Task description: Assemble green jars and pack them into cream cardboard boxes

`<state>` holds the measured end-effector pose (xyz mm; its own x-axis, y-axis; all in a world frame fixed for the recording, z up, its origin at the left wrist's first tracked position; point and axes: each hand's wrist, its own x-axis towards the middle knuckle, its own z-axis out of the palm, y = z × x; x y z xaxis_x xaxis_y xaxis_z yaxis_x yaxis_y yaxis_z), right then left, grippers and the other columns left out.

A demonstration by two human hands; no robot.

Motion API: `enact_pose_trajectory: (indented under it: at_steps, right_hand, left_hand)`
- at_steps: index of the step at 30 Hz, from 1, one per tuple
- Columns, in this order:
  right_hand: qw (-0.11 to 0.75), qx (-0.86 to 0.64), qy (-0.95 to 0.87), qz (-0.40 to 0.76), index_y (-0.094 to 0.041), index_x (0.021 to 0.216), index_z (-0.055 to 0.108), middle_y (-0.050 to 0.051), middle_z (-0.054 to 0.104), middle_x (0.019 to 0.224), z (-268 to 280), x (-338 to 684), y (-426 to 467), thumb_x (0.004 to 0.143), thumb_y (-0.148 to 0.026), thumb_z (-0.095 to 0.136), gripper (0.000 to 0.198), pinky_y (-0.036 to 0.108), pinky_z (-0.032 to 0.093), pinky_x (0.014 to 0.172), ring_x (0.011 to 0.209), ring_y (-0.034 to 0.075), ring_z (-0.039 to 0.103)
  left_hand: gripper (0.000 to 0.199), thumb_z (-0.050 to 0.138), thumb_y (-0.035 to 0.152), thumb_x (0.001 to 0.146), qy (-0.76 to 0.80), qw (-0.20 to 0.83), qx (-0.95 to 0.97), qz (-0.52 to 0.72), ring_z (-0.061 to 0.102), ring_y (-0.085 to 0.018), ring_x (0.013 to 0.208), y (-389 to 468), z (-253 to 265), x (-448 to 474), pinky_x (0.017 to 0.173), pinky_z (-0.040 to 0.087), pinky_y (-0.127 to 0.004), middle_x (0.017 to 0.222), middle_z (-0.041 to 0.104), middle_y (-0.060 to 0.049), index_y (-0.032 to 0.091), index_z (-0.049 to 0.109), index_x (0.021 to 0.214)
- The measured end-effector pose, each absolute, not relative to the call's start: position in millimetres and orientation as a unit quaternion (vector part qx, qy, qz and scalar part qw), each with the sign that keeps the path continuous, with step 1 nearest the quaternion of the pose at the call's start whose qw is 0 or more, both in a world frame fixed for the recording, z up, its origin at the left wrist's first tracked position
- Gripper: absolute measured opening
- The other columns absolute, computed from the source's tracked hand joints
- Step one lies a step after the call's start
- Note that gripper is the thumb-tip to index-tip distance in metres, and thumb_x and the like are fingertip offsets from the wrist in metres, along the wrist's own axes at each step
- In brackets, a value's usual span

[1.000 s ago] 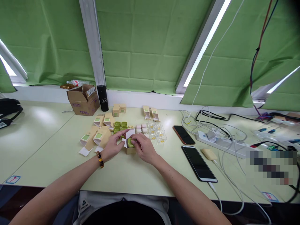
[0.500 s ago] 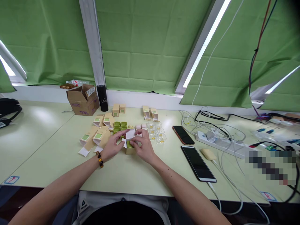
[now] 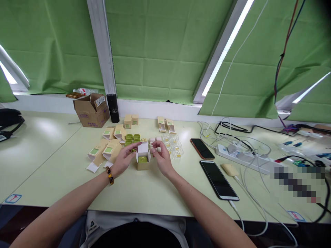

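Note:
In front of me stands a small tan carton [image 3: 143,166] with its white-lined flaps raised. Inside it sits a green square container [image 3: 142,159], its top level with the opening. My left hand [image 3: 124,159] is at the carton's left side, fingers stretched toward the raised back flap [image 3: 142,148]; whether they touch it I cannot tell. To the right of the carton is my right hand [image 3: 163,159], fingers apart and slightly bent, with nothing seen in it. Behind the hands are several green containers [image 3: 133,137], partly hidden, and clear plastic cups [image 3: 177,150] with yellow bits.
Several tan cartons [image 3: 111,148] stand or lie on the left, with more cartons [image 3: 161,124] farther back. A cardboard box [image 3: 91,112] and a black bottle [image 3: 113,108] stand by the wall. Right are two phones [image 3: 219,179], a power strip [image 3: 244,159] and tangled cables.
My right hand has let go of the green container and moved right, away from the carton. The container now sits lower and more level inside. My left hand has barely shifted.

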<state>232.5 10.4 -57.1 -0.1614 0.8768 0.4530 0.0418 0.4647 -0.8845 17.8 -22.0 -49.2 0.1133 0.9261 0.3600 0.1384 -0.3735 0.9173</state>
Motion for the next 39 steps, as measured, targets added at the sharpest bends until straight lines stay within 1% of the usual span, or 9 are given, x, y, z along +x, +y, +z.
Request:
enact_pose_trajectory:
  at_steps: [5,11,16,22,27,29,33,36,39]
  right_hand:
    - [0.533,-0.367,-0.652,0.395,-0.026,0.116,0.053,0.006,0.057,0.107,-60,230,13,0.09,-0.031,0.061,0.028,0.029,0.053,0.067,0.098,0.022,0.059]
    - [0.51,-0.37,-0.669,0.395,-0.026,0.123,0.05,0.006,0.055,0.109,-60,227,7,0.085,-0.028,0.063,0.04,0.03,0.053,0.072,0.101,0.021,0.057]
    - [0.492,-0.37,-0.685,0.391,-0.026,0.126,0.047,0.006,0.055,0.11,-60,225,4,0.085,-0.029,0.065,0.045,0.03,0.053,0.072,0.102,0.022,0.057]
    - [0.473,-0.374,-0.701,0.381,-0.026,0.128,0.046,0.006,0.055,0.11,-62,223,4,0.084,-0.03,0.065,0.048,0.029,0.052,0.068,0.101,0.022,0.056]
    - [0.472,-0.365,-0.716,0.363,-0.026,0.127,0.049,0.006,0.054,0.111,-65,223,5,0.081,-0.023,0.065,0.049,0.028,0.051,0.067,0.1,0.022,0.055]
    - [0.477,-0.361,-0.723,0.345,-0.026,0.125,0.052,0.006,0.053,0.108,-64,224,4,0.077,-0.018,0.063,0.05,0.027,0.049,0.065,0.098,0.021,0.055]
    - [0.491,-0.345,-0.742,0.299,-0.025,0.109,0.062,0.004,0.053,0.097,-57,226,1,0.074,-0.012,0.058,0.037,0.029,0.046,0.062,0.088,0.021,0.053]
    - [0.509,-0.313,-0.759,0.259,-0.024,0.096,0.064,0.003,0.053,0.086,-50,230,-2,0.078,-0.014,0.057,0.023,0.033,0.045,0.064,0.079,0.021,0.052]
    - [0.522,-0.28,-0.775,0.219,-0.024,0.094,0.065,0.003,0.055,0.081,-45,234,-4,0.085,-0.02,0.057,0.013,0.036,0.045,0.067,0.074,0.021,0.052]
  left_hand:
    - [0.042,0.065,0.029,0.094,0.421,0.34,0.671,0.507,0.063,-0.026,0.118,-22,-50,22,0.107,0.049,-0.043,0.131,0.068,-0.013,0.02,0.062,0.135]
    - [0.033,0.068,0.025,0.091,0.442,0.304,0.688,0.488,0.06,-0.021,0.11,-23,-53,26,0.1,0.05,-0.037,0.117,0.061,-0.007,0.023,0.052,0.12]
    - [0.039,0.066,0.023,0.092,0.454,0.301,0.691,0.476,0.057,-0.021,0.113,-23,-57,26,0.103,0.048,-0.039,0.125,0.057,-0.008,0.025,0.042,0.123]
    - [0.036,0.063,0.019,0.092,0.443,0.264,0.718,0.467,0.057,-0.023,0.119,-24,-52,27,0.102,0.048,-0.039,0.124,0.058,-0.008,0.025,0.048,0.125]
    - [0.018,0.059,0.013,0.09,0.418,0.221,0.752,0.46,0.058,-0.024,0.113,-24,-48,28,0.102,0.048,-0.039,0.117,0.058,-0.008,0.023,0.055,0.104]
    - [0.016,0.058,0.01,0.087,0.413,0.216,0.757,0.458,0.057,-0.024,0.115,-24,-47,27,0.103,0.048,-0.039,0.117,0.058,-0.008,0.022,0.056,0.098]
    - [0.02,0.055,0.006,0.083,0.418,0.206,0.758,0.457,0.058,-0.025,0.116,-24,-46,27,0.102,0.049,-0.039,0.116,0.059,-0.008,0.022,0.058,0.095]
    - [0.02,0.055,0.006,0.083,0.418,0.199,0.756,0.462,0.058,-0.024,0.114,-24,-46,27,0.101,0.049,-0.038,0.112,0.059,-0.008,0.022,0.059,0.094]
    - [0.016,0.056,0.01,0.086,0.417,0.2,0.757,0.461,0.058,-0.024,0.113,-25,-44,26,0.1,0.049,-0.039,0.113,0.058,-0.008,0.021,0.061,0.096]
